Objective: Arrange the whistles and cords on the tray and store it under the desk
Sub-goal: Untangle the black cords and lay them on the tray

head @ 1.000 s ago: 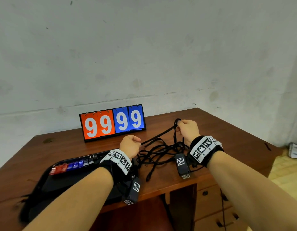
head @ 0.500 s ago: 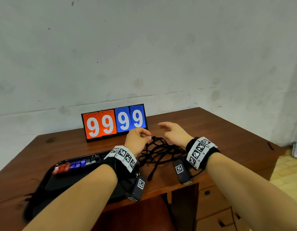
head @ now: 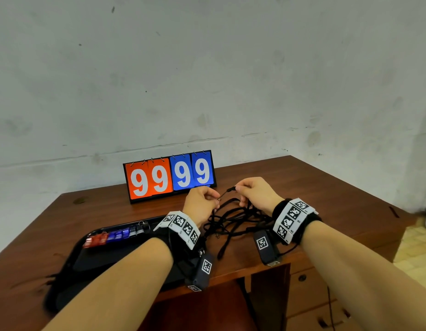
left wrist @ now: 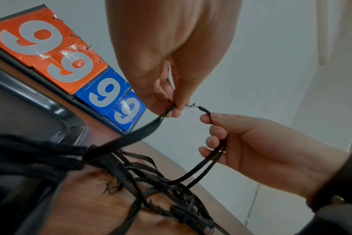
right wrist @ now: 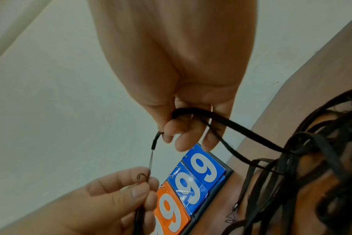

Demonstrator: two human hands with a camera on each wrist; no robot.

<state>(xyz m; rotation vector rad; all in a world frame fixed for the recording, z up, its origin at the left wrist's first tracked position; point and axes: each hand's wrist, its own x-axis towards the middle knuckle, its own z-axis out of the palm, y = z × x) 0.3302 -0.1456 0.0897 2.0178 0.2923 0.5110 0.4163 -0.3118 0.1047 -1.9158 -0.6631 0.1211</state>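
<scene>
A tangle of black cords [head: 235, 218] lies on the wooden desk between my wrists. My left hand [head: 215, 199] pinches the thin wire hook end of one cord [left wrist: 191, 105], and a flat strap runs from the same fingers. My right hand [head: 240, 189] pinches the black crimped tip of that cord [right wrist: 156, 139], with the doubled cord running under its curled fingers. Both hands hold this short stretch just above the tangle. A black tray [head: 71, 261] sits at the left with a row of red whistles [head: 95, 240] and blue whistles [head: 118, 235] along its far side.
A flip scoreboard [head: 169, 176] reading 99 99 stands behind the hands against the wall. The desk's front edge [head: 231, 278] is close below my wrists, with drawers [head: 302, 278] under the right side. Bare desk surface stretches to the right.
Half a second ago my right hand hovered open over the tangle. Now both hands have come together and pinch one cord's end, lifted slightly between them.
</scene>
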